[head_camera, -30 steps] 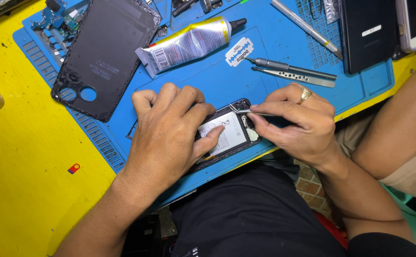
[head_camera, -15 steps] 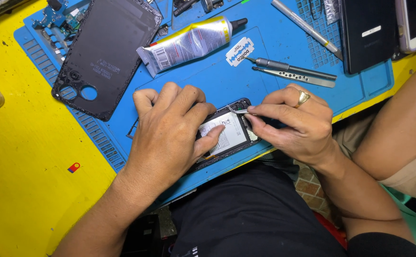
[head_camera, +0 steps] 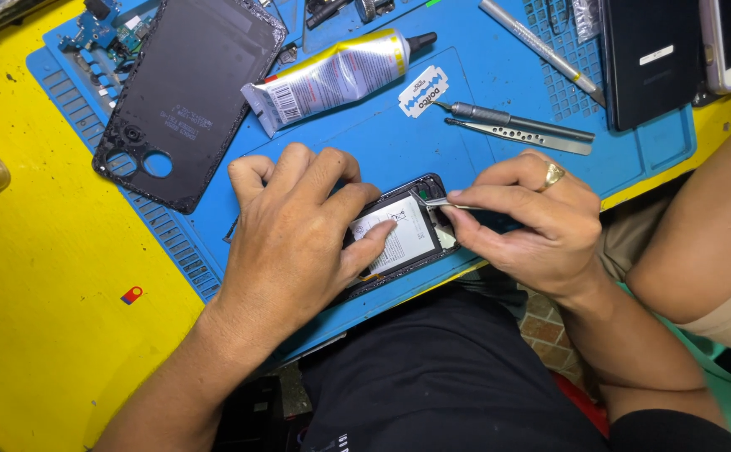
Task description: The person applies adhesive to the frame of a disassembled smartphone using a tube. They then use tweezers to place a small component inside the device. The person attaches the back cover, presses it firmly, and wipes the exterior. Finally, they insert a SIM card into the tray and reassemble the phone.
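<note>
An opened phone lies on the blue work mat, its white battery showing. My left hand lies flat over the phone's left part and presses it down, with a fingertip on the battery. My right hand, with a ring on one finger, pinches metal tweezers. The tweezer tips touch the phone's upper right corner.
A black phone back cover lies at the upper left. A glue tube, a razor blade, a screwdriver and a metal pry tool lie behind the phone. Another dark phone sits at the upper right. The yellow tabletop surrounds the mat.
My right hand has shifted slightly left, bringing the tweezer tips closer over the phone's corner. My left hand has stayed in place.
</note>
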